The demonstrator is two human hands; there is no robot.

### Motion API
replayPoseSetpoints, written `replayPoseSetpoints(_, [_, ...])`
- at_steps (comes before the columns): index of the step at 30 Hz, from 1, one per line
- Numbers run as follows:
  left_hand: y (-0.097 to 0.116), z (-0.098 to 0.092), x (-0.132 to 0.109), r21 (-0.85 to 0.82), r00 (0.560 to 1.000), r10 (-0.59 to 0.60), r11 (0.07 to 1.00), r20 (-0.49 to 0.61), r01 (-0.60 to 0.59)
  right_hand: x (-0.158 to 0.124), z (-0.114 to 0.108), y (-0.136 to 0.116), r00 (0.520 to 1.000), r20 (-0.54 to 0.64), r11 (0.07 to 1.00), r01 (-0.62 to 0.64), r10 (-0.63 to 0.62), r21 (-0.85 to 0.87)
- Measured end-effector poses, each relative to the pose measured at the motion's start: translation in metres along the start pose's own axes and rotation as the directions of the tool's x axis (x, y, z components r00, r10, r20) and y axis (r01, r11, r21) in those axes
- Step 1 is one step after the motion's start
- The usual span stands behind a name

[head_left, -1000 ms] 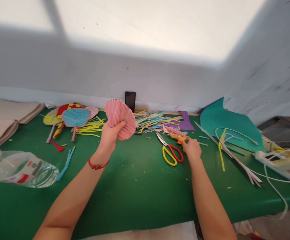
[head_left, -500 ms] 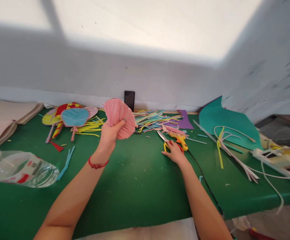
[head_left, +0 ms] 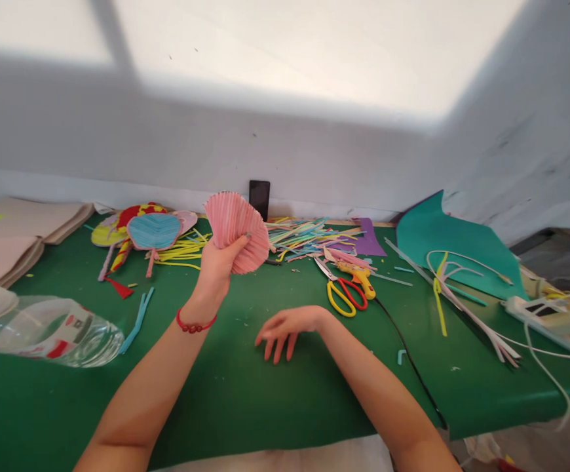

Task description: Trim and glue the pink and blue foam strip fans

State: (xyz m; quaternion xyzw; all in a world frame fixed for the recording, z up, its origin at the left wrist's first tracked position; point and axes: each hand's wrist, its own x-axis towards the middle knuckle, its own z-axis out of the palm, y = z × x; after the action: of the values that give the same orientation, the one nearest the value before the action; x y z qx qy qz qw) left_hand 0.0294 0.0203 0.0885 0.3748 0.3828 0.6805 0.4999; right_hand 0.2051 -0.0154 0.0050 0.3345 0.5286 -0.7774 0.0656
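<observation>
My left hand (head_left: 219,262) grips a pink ribbed fan-shaped piece (head_left: 246,226) and holds it up above the green table (head_left: 226,406). The thumb lies across its face. Over the middle of the table hangs my right hand (head_left: 285,331), with its fingers apart and nothing in them. To its right lie scissors with yellow and red handles (head_left: 346,296), touched by neither hand. A yellow glue gun (head_left: 363,280) rests just behind them, its black cord running toward the front edge.
Colourful strips (head_left: 299,236) lie at the back near a dark phone (head_left: 259,196). Finished-looking round fans (head_left: 153,231) and a plastic bottle (head_left: 54,331) are at the left. At the right are a teal sheet (head_left: 462,246) and a power strip (head_left: 550,321).
My right hand has come away from the scissors and moved left and nearer. The scissors remain by the glue gun. My left hand still holds the pink piece in nearly the same place.
</observation>
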Motion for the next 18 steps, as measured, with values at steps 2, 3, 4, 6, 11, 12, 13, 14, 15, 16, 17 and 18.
replayPoseSetpoints(2, [0.0,-0.001,0.0,-0.003,1.0,-0.001,1.0,-0.004,0.001,0.003,-0.023,0.003,0.819,-0.549,0.977,0.212,-0.166,0.02])
replayPoseSetpoints(3, [0.0,-0.001,0.0,0.0,1.0,-0.004,1.0,0.0,0.004,0.002,-0.036,0.003,0.528,-0.814,0.945,0.318,-0.241,-0.074])
replayPoseSetpoints(4, [-0.001,-0.001,0.0,0.005,1.0,-0.009,1.0,0.007,0.009,0.0,-0.048,0.004,0.204,-0.926,0.904,0.36,-0.316,-0.229])
replayPoseSetpoints(6, [-0.004,-0.002,0.001,0.015,1.0,-0.019,1.0,0.021,0.019,-0.006,-0.064,0.004,-0.215,-0.883,0.823,0.322,-0.418,-0.468])
replayPoseSetpoints(11, [-0.021,0.002,-0.002,0.021,0.997,-0.071,0.997,-0.006,0.071,-0.01,-0.052,0.001,-0.003,-0.922,0.736,0.601,-0.388,-0.312])
replayPoseSetpoints(12, [-0.027,0.003,-0.004,0.017,0.996,-0.092,0.996,-0.01,0.092,-0.007,-0.044,0.0,0.068,-0.913,0.716,0.645,-0.401,-0.267])
replayPoseSetpoints(13, [-0.033,0.003,-0.007,0.013,0.993,-0.115,0.993,-0.008,0.115,-0.004,-0.036,0.0,0.124,-0.897,0.7,0.673,-0.425,-0.238])
replayPoseSetpoints(14, [-0.039,0.003,-0.01,0.005,0.991,-0.137,0.991,0.0,0.137,0.0,-0.028,-0.001,0.169,-0.876,0.685,0.696,-0.451,-0.218])
replayPoseSetpoints(15, [-0.046,0.002,-0.014,-0.004,0.987,-0.16,0.987,0.017,0.16,0.003,-0.021,-0.001,0.2,-0.857,0.669,0.715,-0.475,-0.204])
replayPoseSetpoints(16, [-0.052,0.001,-0.018,-0.009,0.985,-0.175,0.985,0.013,0.175,0.007,-0.015,-0.001,0.217,-0.841,0.653,0.731,-0.496,-0.197])
replayPoseSetpoints(17, [-0.058,0.0,-0.023,-0.009,0.981,-0.192,0.981,0.003,0.192,0.01,-0.01,-0.001,0.225,-0.828,0.642,0.741,-0.513,-0.197])
replayPoseSetpoints(18, [-0.064,-0.002,-0.027,-0.009,0.976,-0.216,0.976,-0.016,0.215,0.012,-0.006,0.0,0.222,-0.821,0.636,0.744,-0.526,-0.206])
